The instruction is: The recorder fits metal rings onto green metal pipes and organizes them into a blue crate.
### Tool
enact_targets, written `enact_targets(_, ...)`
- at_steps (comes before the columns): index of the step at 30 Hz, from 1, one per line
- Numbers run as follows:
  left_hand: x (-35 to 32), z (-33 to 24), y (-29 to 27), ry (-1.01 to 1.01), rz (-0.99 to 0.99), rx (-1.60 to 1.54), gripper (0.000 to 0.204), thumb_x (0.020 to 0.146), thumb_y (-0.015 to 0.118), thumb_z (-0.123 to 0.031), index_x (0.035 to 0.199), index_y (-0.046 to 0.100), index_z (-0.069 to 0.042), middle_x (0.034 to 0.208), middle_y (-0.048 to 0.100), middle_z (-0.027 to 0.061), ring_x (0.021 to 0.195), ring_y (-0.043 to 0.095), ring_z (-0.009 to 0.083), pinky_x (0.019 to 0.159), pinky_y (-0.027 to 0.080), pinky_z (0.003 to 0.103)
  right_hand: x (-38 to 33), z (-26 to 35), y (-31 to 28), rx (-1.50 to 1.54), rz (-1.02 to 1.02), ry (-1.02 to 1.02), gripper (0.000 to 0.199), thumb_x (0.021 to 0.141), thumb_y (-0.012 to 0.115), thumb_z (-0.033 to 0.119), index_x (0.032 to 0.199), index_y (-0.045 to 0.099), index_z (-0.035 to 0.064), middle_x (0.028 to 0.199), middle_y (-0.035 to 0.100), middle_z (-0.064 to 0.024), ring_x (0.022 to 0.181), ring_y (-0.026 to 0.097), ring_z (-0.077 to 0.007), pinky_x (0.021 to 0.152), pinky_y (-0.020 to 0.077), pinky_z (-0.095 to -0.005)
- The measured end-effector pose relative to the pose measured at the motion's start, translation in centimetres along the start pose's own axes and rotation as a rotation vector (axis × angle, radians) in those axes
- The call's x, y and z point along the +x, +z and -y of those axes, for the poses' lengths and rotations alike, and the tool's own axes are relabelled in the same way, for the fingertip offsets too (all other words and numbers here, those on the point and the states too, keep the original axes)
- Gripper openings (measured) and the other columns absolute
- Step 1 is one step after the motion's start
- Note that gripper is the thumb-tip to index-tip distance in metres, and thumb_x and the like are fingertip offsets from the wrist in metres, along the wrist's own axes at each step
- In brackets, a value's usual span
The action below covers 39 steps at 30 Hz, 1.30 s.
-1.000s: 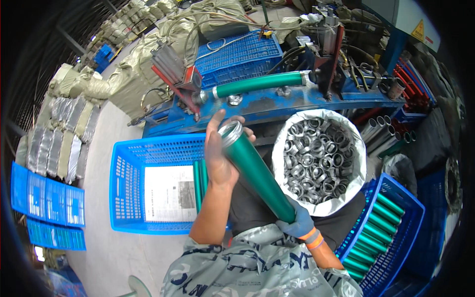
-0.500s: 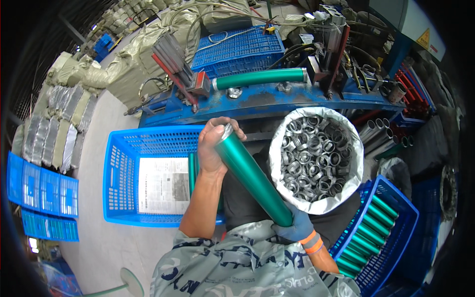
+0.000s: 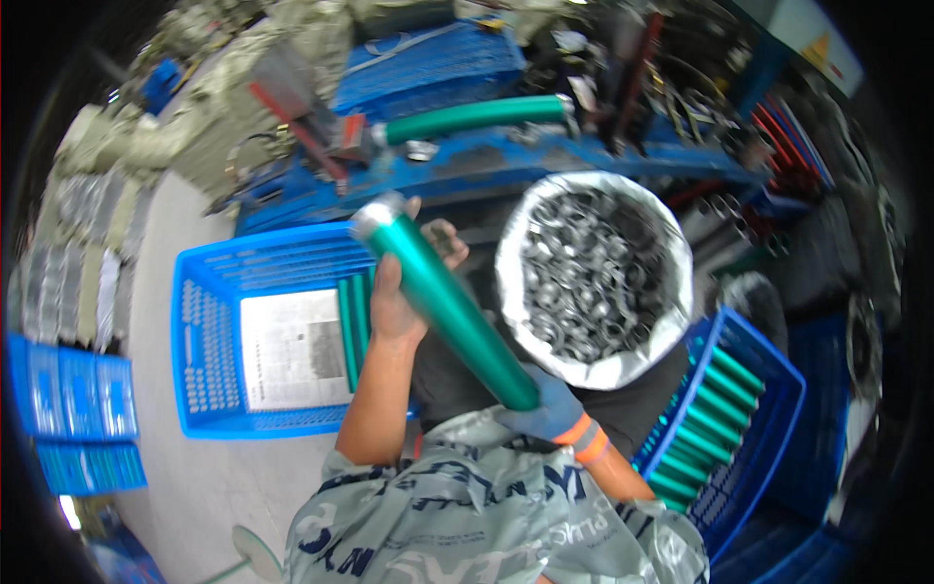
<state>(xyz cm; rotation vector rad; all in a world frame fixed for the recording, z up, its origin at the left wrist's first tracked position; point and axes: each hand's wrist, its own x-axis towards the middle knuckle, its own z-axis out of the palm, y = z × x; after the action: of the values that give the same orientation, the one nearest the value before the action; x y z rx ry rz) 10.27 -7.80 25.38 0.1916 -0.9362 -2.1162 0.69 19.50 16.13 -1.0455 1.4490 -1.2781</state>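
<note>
A shiny green metal tube (image 3: 443, 302) lies slantwise in front of me, its far end up to the left and its near end by my body. Around that upper part is my bare left hand (image 3: 397, 302), thumb on the near side and fingertips showing past the far side, somewhat blurred. A silver ring (image 3: 377, 214) sits on the tube's far end. My right hand (image 3: 548, 407), in a blue-grey glove with an orange cuff, is closed around the lower end. Beside the tube, a white sack (image 3: 671, 326) holds many loose metal rings (image 3: 593, 273).
At left, a blue basket (image 3: 209, 428) holds newspaper and green tubes. Another blue crate (image 3: 778, 419) at right is stacked with green tubes. Ahead, a blue bench machine (image 3: 467, 170) carries a green tube (image 3: 477, 119) between its two ends. Wrapped bundles (image 3: 68, 273) stand far left.
My left hand has slid down from the tube's far end, leaving the silver ring exposed. The right hand keeps its hold on the lower end. The whole view has shifted a little.
</note>
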Motion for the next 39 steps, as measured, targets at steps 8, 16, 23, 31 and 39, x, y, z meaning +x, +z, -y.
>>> enact_targets(8,-8.1,4.1,-6.7,-0.184,-0.385,0.078,0.044,0.112,0.075,-0.046,0.127,0.068,-0.006,0.116,0.074,0.0135,0.117,0.072,0.0315,0.105,0.058,0.046,3.9,-8.2,-8.8,-0.206,-0.261,0.189,0.064,0.101,0.085,0.031,0.159,0.071,0.0087,0.135,0.079,-0.0082,0.112,0.079,-0.0256,0.1,0.0634,-0.0407)
enact_targets(16,-8.8,3.0,-5.2,-0.124,-0.605,-0.061,0.052,0.114,0.073,-0.056,0.121,0.071,-0.004,0.117,0.073,0.0156,0.115,0.07,0.0326,0.106,0.059,0.047,4.2,-12.9,-11.2,-0.819,0.104,0.173,0.062,0.105,0.071,0.053,0.156,0.074,0.0179,0.161,0.07,-0.0152,0.132,0.074,-0.0443,0.112,0.0595,-0.0542)
enact_targets(23,-7.9,4.8,-6.0,-0.154,-0.581,-0.106,0.052,0.114,0.072,-0.054,0.12,0.07,-0.003,0.116,0.071,0.0149,0.115,0.069,0.0323,0.106,0.059,0.046,0.2,-12.1,-10.3,-1.118,-0.19,-0.475,0.051,0.096,0.081,0.049,0.136,0.082,0.0173,0.107,0.083,-0.0174,0.1,0.081,-0.044,0.097,0.0629,-0.0544)
enact_targets(31,-6.3,6.6,-5.9,-0.108,-0.545,-0.084,0.047,0.117,0.065,-0.05,0.121,0.068,-0.003,0.118,0.07,0.0163,0.112,0.067,0.0323,0.104,0.058,0.045,-2.0,-17.1,-6.8,-1.001,-0.167,-0.081,0.024,0.091,0.084,0.028,0.11,0.085,0.0124,0.101,0.082,-0.014,0.09,0.081,-0.0352,0.08,0.0642,-0.0507)
enact_targets(39,-6.8,5.9,-6.9,-0.083,-0.53,-0.137,0.05,0.117,0.065,-0.053,0.124,0.068,-0.003,0.121,0.07,0.0155,0.116,0.068,0.0323,0.107,0.058,0.046,4.2,-11.1,-14.7,-0.716,-0.396,0.217,0.048,0.097,0.086,0.042,0.134,0.085,0.0111,0.121,0.085,-0.0171,0.111,0.082,-0.0369,0.096,0.0651,-0.0469)
